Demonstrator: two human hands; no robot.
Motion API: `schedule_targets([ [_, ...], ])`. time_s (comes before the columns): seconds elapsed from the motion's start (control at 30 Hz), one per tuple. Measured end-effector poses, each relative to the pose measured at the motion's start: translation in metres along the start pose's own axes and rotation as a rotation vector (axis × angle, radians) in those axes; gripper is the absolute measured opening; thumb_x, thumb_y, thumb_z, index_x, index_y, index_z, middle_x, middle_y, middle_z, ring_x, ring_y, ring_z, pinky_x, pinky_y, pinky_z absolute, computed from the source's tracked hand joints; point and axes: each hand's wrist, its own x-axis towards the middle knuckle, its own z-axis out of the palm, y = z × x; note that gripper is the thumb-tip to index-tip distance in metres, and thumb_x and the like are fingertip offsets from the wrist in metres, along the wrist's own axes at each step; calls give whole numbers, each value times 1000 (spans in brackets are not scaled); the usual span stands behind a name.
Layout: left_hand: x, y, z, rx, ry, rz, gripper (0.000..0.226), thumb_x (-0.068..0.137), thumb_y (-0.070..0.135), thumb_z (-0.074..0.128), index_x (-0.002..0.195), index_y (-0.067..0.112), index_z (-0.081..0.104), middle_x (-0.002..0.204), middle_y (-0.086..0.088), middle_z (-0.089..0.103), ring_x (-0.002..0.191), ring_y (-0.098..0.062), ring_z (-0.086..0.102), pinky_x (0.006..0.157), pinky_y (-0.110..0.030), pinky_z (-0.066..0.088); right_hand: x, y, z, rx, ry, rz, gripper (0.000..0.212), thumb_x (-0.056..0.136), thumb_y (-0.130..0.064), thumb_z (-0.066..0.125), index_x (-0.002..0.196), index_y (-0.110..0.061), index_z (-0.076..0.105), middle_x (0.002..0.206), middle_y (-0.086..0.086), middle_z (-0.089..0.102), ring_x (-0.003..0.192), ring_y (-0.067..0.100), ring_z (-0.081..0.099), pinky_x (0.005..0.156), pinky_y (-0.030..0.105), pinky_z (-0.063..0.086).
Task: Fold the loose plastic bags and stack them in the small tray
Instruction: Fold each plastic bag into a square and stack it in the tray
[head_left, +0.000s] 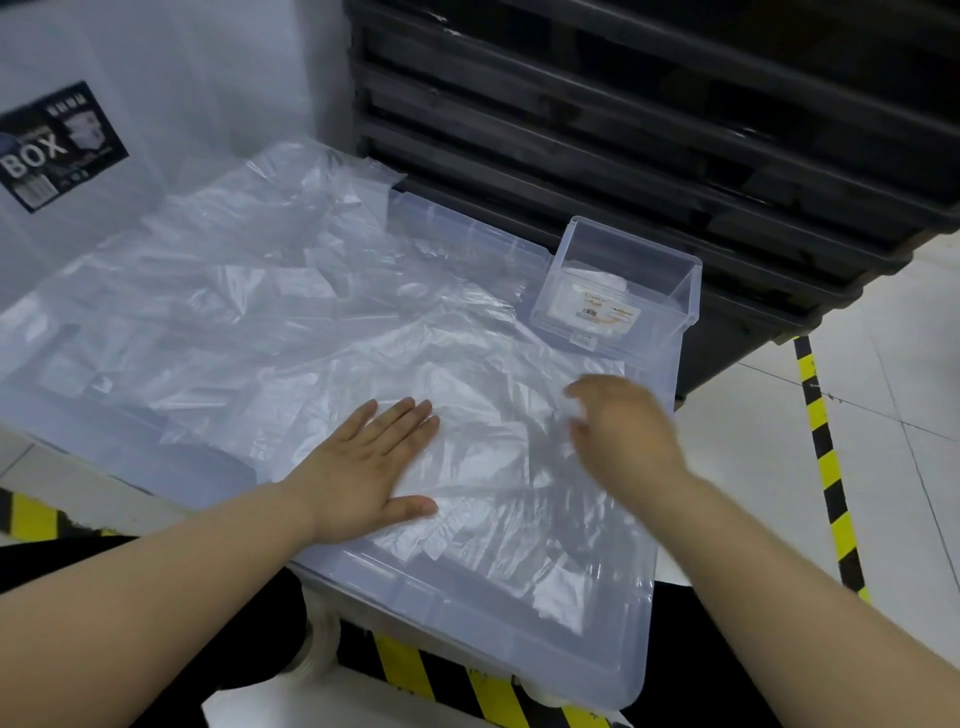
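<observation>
Several loose clear plastic bags (291, 291) lie spread and crumpled over a large translucent box lid (571, 639). My left hand (374, 467) presses flat, fingers straight, on the near bag (493, 467). My right hand (623, 426) hovers blurred over that bag's right side with fingers curled downward; whether it pinches the plastic is unclear. The small clear tray (670, 291) stands at the lid's far right corner, with white folded plastic and a label showing through it.
A stack of black crates (675, 130) rises behind the lid. A pale storage box with a "BOX" label (57, 150) stands at the left. Yellow-black floor tape (826, 467) runs along the right and the near edge.
</observation>
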Motion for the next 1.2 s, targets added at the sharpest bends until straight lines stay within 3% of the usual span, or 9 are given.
schedule_targets([
  [0.1, 1, 0, 3, -7, 30, 6, 105, 29, 77, -45, 118, 23, -41, 123, 7, -47, 111, -14, -51, 84, -16, -42, -16, -44, 36, 112, 88, -221, 45, 88, -25, 45, 127, -5, 54, 136, 15, 49, 124, 26, 50, 106, 29, 26],
  [0.33, 0, 0, 5, 19, 66, 8, 106, 26, 76, -46, 117, 23, -41, 119, 8, -50, 108, -13, -52, 84, -16, -41, -20, -40, 62, 23, -77, -251, 80, 97, -44, -6, 120, -8, 61, 129, 7, 57, 118, 14, 55, 100, 27, 39],
  [0.43, -1, 0, 4, 30, 111, -29, 109, 31, 76, -45, 124, 20, -35, 126, 6, -44, 116, -14, -45, 89, -18, -37, -19, -23, 52, 89, -52, -238, 67, 98, -41, 10, 121, -2, 59, 131, 11, 53, 119, 17, 54, 100, 30, 32],
  [0.53, -5, 2, -6, 121, 238, -40, 97, 80, 69, -4, 139, 2, 31, 147, -13, 28, 135, -19, 25, 109, -25, 2, -20, -12, 52, 137, -6, -236, 38, 71, -21, 48, 96, -6, 73, 100, 7, 72, 89, 17, 70, 77, 26, 52],
  [0.63, -6, 9, -4, 49, 283, 10, 62, 69, 42, 35, 105, 4, 70, 107, -9, 69, 95, -19, 68, 86, -29, 49, -13, -11, 52, 166, 52, -273, 50, 47, -6, 60, 95, -1, 71, 91, 9, 73, 79, 21, 71, 66, 33, 55],
  [0.83, 0, 13, 0, 44, 362, 28, 59, 62, 28, 31, 96, 3, 72, 99, -11, 71, 86, -21, 70, 69, -31, 55, -8, -10, 43, 85, -28, -368, 68, 63, -28, 46, 125, -2, 55, 122, 11, 62, 112, 24, 60, 104, 41, 22],
  [0.93, 1, 12, -2, 59, 370, 34, 52, 71, 30, 33, 93, 6, 74, 96, -8, 72, 83, -19, 71, 65, -29, 55, -4, -12, 49, 33, 86, -414, 64, 63, -40, 39, 111, -7, 65, 104, 4, 70, 95, 18, 68, 94, 40, 35],
  [1.07, 1, 9, -8, 34, 388, 60, 47, 76, 33, 35, 86, 13, 75, 87, -2, 73, 74, -14, 71, 56, -24, 54, 5, -18, 51, 128, 136, -447, 49, 49, -17, 75, 96, -5, 71, 87, 5, 73, 79, 19, 71, 84, 42, 49],
  [1.2, -8, 9, -29, -86, 287, 7, 59, 78, 45, 20, 97, 21, 71, 94, 9, 70, 81, -7, 68, 63, -19, 54, 10, -16, 25, 189, -57, -355, 32, 89, -10, 49, 118, -17, 60, 108, 3, 66, 102, 23, 58, 101, 25, 34],
])
